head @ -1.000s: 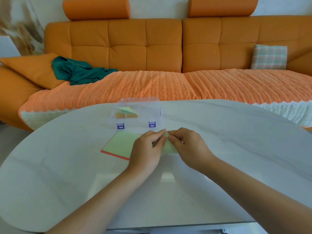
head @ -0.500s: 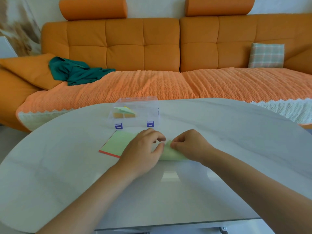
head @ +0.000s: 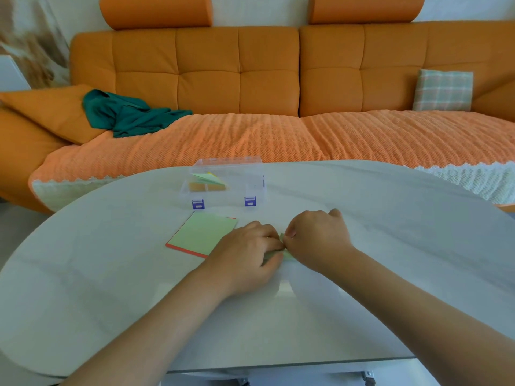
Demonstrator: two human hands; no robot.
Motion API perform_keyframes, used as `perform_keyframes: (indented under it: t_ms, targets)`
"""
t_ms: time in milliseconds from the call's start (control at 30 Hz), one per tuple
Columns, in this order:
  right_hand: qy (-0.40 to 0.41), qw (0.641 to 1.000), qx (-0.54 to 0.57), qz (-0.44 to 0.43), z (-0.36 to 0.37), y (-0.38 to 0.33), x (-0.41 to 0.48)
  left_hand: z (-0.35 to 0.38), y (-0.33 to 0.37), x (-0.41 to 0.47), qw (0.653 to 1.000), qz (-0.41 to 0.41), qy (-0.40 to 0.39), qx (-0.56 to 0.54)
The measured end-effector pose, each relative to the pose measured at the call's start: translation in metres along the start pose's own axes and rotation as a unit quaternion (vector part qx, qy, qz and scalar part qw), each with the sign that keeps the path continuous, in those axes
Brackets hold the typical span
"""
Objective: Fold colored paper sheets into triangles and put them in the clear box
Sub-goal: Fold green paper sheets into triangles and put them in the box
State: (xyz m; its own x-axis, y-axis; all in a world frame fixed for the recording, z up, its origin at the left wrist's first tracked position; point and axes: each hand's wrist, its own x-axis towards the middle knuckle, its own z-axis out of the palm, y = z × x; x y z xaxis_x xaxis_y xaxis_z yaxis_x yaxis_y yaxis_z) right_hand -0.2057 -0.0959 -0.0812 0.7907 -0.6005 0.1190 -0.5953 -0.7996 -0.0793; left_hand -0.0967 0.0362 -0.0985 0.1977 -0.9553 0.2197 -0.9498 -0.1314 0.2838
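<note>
We find the sheet (head: 287, 256), pale green and mostly covered, on the table (head: 390, 246) near the box (head: 255, 174), on our side. The left hand (head: 245, 256) and right hand (head: 317, 240) each pinch it, fingers curled.

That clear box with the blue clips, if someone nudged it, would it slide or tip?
Probably slides easily: the clear box looks like thin plastic and holds only a few folded papers, on a smooth, glossy table. Tipping seems unlikely, since it sits low and wide.
</note>
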Motion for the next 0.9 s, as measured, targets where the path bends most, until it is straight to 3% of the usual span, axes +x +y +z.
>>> perform_keyframes:
  t_ms: [100, 200, 300, 500, 900]
  targets:
    - [0.042, 0.997, -0.017, -0.064, -0.001, 0.004, -0.004, 0.001, 0.0, 0.0, 1.0, 0.008, 0.005, 0.006]
    - [0.017, 0.994, -0.022, -0.105, -0.003, 0.009, -0.005, 0.0, 0.0, -0.002, 1.0, 0.014, 0.007, 0.002]
    - [-0.036, 0.997, 0.016, -0.063, -0.004, 0.01, -0.002, 0.001, 0.001, -0.003, 0.999, 0.031, 0.02, 0.021]
    - [-0.057, 0.996, 0.055, -0.027, -0.007, 0.006, 0.001, 0.005, 0.009, -0.015, 0.993, 0.098, 0.056, 0.025]
    - [-0.054, 0.992, 0.114, -0.007, -0.007, 0.01, -0.009, 0.017, 0.02, -0.039, 0.996, 0.04, 0.076, -0.029]
